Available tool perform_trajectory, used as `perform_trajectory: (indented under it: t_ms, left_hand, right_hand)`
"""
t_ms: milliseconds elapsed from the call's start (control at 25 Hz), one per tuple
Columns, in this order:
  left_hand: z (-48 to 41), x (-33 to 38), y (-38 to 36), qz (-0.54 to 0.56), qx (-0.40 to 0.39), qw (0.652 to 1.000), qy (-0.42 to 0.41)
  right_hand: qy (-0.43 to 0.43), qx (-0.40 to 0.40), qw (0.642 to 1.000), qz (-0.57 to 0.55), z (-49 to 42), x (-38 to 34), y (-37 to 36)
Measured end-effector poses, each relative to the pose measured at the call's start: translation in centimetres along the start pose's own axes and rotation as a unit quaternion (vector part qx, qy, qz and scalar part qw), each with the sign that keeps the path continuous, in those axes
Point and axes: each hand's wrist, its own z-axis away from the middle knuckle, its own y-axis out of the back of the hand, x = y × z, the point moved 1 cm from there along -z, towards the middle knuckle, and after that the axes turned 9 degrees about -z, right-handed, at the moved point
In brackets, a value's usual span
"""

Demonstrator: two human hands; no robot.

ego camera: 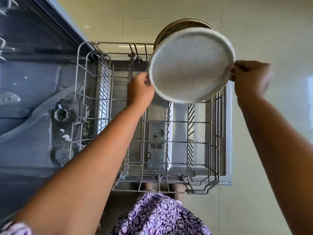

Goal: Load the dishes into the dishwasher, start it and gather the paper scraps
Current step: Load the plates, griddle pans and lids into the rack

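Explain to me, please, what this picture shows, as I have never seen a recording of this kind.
There is no machine at work here. A person wears one wide-angle camera on the head, so this single picture looks down along both bare arms.

Below them is a dishwasher with its door folded down flat and the wire rack pulled out over it. The dark space on the left is the tub.

The left hand grips the left rim of a white plate, and the right hand pinches its right rim. The plate is held tilted above the far end of the rack. A brown plate shows right behind it, seemingly carried along with it.

The purple patterned cloth at the bottom is the person's clothing.
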Motion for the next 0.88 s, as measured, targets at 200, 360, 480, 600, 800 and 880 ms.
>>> perform_trajectory:
  t_ms: [200,360,480,600,800,880]
  left_hand:
    - [-1.4,-0.7,-0.9,-0.001,-0.017,1.0,-0.005]
    - [-1.2,-2.8,-2.8,-0.048,-0.044,0.998,0.016]
    - [-1.1,-4.1,-3.6,-0.048,-0.082,0.995,0.037]
    - [-1.1,-5.0,-4.1,-0.062,-0.108,0.991,0.047]
    - [-1.0,-4.7,-4.1,-0.066,-0.118,0.989,0.066]
    - [-0.9,-4.2,-4.0,-0.05,-0.098,0.992,0.069]
  right_hand:
    - [0.006,0.007,1.0,-0.026,-0.3,0.1,-0.3]
    - [-0.019,0.004,1.0,-0.006,0.3,1.7,-0.5]
    - [-0.024,-0.005,0.999,0.032,0.4,3.1,-0.9]
    - [-0.02,-0.019,0.998,0.06,0.5,4.2,-1.3]
    - [-0.019,-0.038,0.995,0.088,1.0,4.7,-1.9]
    - [-0.009,-0.04,0.994,0.103,1.2,4.6,-1.9]
